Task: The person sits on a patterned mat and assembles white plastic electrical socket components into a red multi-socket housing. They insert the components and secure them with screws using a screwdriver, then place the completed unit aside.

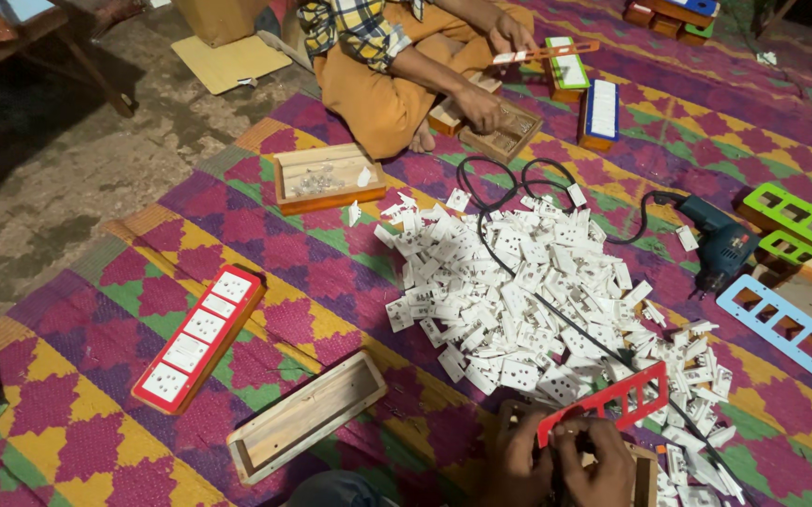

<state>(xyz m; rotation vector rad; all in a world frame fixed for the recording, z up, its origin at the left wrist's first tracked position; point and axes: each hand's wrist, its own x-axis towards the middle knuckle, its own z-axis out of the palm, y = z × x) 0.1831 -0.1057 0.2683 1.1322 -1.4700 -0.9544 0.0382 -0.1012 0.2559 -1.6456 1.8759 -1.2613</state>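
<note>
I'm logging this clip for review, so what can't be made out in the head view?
- Left hand and right hand: they meet at the red frame; what the fingers pinch is hidden by the hands.
- Wooden box under them: mostly covered, cut off by the bottom edge.
- Tray contents: too small to identify.
- Other person's hand: covers part of its box.

A woven mat (265, 235) of purple, yellow and green covers the floor. On it lie a heap of white sockets (518, 300), wooden boxes (307, 415) and a blue drill (720, 246).
</note>
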